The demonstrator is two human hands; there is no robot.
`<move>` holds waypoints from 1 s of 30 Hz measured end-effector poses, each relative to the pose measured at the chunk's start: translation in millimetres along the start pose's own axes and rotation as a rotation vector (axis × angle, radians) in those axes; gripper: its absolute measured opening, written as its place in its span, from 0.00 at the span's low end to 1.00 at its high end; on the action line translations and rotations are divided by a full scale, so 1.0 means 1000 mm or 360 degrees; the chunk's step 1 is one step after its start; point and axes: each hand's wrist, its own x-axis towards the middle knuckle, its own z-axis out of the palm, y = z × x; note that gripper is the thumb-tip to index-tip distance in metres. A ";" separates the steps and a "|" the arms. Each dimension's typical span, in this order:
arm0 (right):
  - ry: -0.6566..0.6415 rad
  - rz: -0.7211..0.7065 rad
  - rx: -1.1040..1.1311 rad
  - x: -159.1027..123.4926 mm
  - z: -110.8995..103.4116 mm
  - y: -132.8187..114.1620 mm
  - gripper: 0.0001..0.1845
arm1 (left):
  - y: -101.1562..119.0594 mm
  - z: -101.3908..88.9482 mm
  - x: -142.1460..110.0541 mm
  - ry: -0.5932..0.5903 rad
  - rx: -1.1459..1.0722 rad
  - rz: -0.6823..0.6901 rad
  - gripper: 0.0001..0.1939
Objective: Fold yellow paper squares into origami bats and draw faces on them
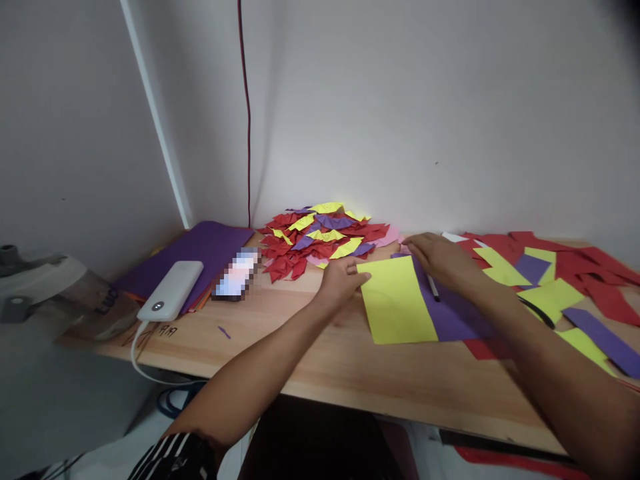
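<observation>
A yellow sheet of paper (397, 303) lies on the wooden table, partly over a purple sheet (453, 320). My left hand (340, 283) is at the yellow sheet's left edge, its thumb on top and its fingers curled at the upper left corner. Past the sheet's upper right corner, my right hand (433, 257) hovers with its fingers stretched forward and to the left; nothing shows in it. A dark pen with a white band (433, 288) rests on the purple sheet beneath that hand. Red paper (487, 348) shows under the purple sheet's near edge.
Folded paper pieces (320, 233) in red, yellow and purple are heaped against the wall. Cut strips (550, 267) spread across the right side. At left are a phone (237, 274), a white power bank with a cable (173, 290), purple sheets (200, 247) and a clear jug (105, 300).
</observation>
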 end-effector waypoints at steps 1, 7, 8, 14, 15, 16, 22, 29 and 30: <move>0.0057 -0.0014 0.0221 -0.001 -0.003 -0.006 0.20 | 0.004 -0.003 0.000 0.0024 0.0003 0.0035 0.12; -0.0119 0.0047 0.0961 -0.004 -0.002 -0.028 0.23 | 0.026 -0.015 -0.001 0.0075 -0.0010 0.0095 0.14; -0.0128 0.0035 0.0986 -0.005 0.001 -0.030 0.22 | 0.028 -0.016 -0.003 0.0062 -0.0004 0.0084 0.15; -0.0134 0.0056 0.1210 -0.014 0.004 -0.053 0.18 | 0.025 -0.031 -0.026 -0.0156 0.0081 -0.0139 0.24; -0.0138 0.0066 0.1223 -0.015 0.003 -0.058 0.18 | 0.023 -0.033 -0.029 -0.0146 0.0100 -0.0144 0.24; -0.0151 0.0075 0.1243 -0.016 0.002 -0.062 0.19 | 0.022 -0.035 -0.031 -0.0133 0.0093 -0.0128 0.24; -0.0478 0.0048 0.1570 -0.014 0.014 -0.064 0.19 | 0.021 -0.045 -0.038 -0.0049 -0.0084 0.0003 0.22; -0.0779 0.0118 0.1632 -0.012 0.024 -0.056 0.21 | 0.027 -0.051 -0.040 -0.0001 -0.0144 -0.0027 0.17; -0.0740 0.0127 0.1634 -0.012 0.024 -0.056 0.21 | 0.027 -0.051 -0.040 -0.0023 -0.0146 -0.0035 0.17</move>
